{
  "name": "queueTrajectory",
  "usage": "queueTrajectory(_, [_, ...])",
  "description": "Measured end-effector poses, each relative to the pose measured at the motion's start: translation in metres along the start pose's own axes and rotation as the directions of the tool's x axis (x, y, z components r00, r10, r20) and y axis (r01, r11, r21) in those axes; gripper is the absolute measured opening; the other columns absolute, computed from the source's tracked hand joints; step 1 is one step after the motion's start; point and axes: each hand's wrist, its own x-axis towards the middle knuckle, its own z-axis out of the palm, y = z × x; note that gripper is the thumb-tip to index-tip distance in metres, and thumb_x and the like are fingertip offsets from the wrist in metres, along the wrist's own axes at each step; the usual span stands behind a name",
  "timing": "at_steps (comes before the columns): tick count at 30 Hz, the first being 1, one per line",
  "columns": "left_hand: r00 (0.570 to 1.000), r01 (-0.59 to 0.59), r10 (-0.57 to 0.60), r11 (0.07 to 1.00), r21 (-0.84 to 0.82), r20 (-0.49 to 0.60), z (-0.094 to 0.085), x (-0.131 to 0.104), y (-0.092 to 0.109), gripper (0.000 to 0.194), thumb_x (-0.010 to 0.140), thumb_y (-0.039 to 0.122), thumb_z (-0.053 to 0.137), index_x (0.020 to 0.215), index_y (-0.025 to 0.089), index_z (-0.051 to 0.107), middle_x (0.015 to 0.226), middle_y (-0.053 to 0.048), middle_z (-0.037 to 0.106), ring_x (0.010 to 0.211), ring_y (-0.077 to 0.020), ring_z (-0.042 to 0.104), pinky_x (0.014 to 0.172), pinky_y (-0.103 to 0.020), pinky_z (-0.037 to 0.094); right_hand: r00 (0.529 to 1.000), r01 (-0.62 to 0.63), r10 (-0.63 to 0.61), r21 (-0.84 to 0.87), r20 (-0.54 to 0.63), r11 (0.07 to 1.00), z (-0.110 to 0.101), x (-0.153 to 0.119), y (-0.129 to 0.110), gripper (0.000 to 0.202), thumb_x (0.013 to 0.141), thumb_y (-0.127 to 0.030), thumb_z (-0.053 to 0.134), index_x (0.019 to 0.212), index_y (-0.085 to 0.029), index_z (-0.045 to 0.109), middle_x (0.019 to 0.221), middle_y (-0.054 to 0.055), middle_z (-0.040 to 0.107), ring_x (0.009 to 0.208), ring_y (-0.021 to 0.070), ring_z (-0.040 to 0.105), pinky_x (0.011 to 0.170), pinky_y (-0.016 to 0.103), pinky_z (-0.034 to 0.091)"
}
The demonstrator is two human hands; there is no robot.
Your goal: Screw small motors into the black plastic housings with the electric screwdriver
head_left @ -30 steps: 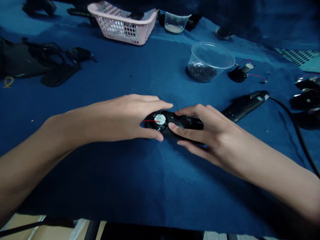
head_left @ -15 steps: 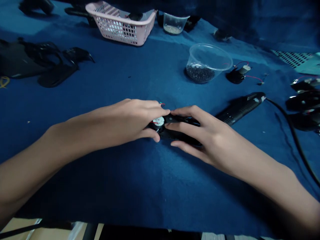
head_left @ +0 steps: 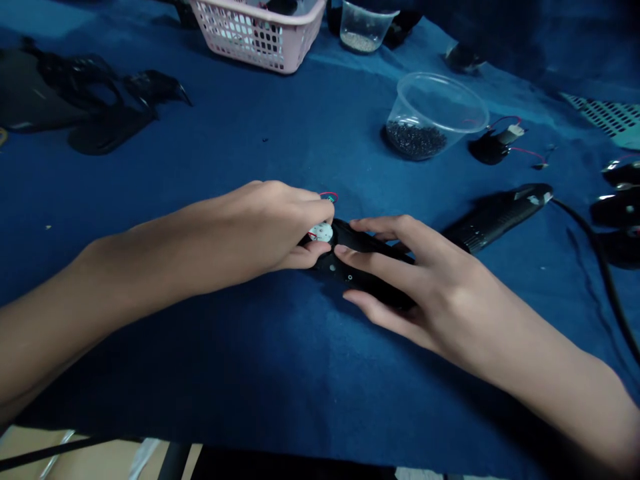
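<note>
My left hand [head_left: 265, 227] has its thumb and bent forefinger closed on either side of a small round part [head_left: 321, 232]. That part has a white face with dark dots and a thin red wire, and looks like a small motor. It sits at the left end of a long black plastic casing [head_left: 350, 277] lying on the cloth. My right hand [head_left: 430, 280] grips the casing, its fingers along the top and far side and its thumb on the near side. Beyond my left fingertips a red wire loop [head_left: 329, 197] sticks out.
A black corded power tool [head_left: 500, 217] lies right of my hands. Behind it stands a clear tub [head_left: 417, 140] of small dark screws. A pink basket [head_left: 250, 37] and another clear tub [head_left: 360, 43] are at the back. Black plastic parts [head_left: 100, 100] lie left; wired motor parts [head_left: 495, 143] lie right.
My left thumb and forefinger have closed in around the round part. My right fingers have shifted slightly, baring more of the casing. The whole view has moved a little.
</note>
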Motion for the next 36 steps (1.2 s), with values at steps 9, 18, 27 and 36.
queueTrajectory(9, [0.999, 0.018, -0.019, 1.000, 0.009, 0.042, -0.001, 0.002, -0.001, 0.016, 0.089, 0.031, 0.053, 0.097, 0.022, 0.063, 0.085, -0.001, 0.064, 0.067, -0.0153, 0.057, 0.057, -0.027, 0.036, 1.000, 0.001, 0.000, 0.016, -0.009, 1.000, 0.002, -0.007, 0.001, 0.046, 0.093, -0.040, 0.056, 0.134, -0.019, 0.059, 0.137, 0.011, 0.047, 0.121, 0.0231, 0.053, 0.108, 0.040, 0.046])
queueTrajectory(18, [0.999, -0.046, 0.046, 0.999, -0.019, 0.014, 0.000, -0.003, -0.011, 0.024, 0.096, 0.041, 0.049, 0.111, 0.028, 0.061, 0.102, -0.001, 0.066, 0.085, -0.0181, 0.064, 0.067, -0.028, 0.043, 1.000, -0.005, 0.005, 0.010, -0.012, 1.000, 0.004, -0.006, 0.001, 0.044, 0.093, -0.035, 0.057, 0.133, -0.016, 0.060, 0.135, 0.014, 0.048, 0.120, 0.0250, 0.055, 0.105, 0.041, 0.049])
queueTrajectory(27, [0.998, -0.029, 0.036, 0.992, -0.123, 0.058, -0.008, -0.004, -0.009, 0.036, 0.093, 0.055, 0.051, 0.124, 0.037, 0.054, 0.124, 0.004, 0.061, 0.107, -0.0228, 0.061, 0.084, -0.032, 0.050, 1.000, 0.007, -0.007, 0.010, 0.005, 1.000, 0.001, -0.004, 0.002, 0.044, 0.093, -0.035, 0.057, 0.133, -0.016, 0.060, 0.134, 0.014, 0.050, 0.117, 0.0257, 0.056, 0.101, 0.043, 0.052])
queueTrajectory(36, [0.994, -0.106, 0.106, 0.994, -0.028, 0.000, -0.002, -0.004, -0.017, 0.023, 0.097, 0.041, 0.049, 0.115, 0.031, 0.059, 0.110, 0.001, 0.067, 0.090, -0.0181, 0.065, 0.071, -0.029, 0.046, 1.000, 0.001, -0.001, 0.003, 0.002, 1.000, 0.001, -0.006, 0.002, 0.044, 0.093, -0.035, 0.057, 0.134, -0.019, 0.059, 0.136, 0.012, 0.049, 0.117, 0.0243, 0.056, 0.105, 0.043, 0.049])
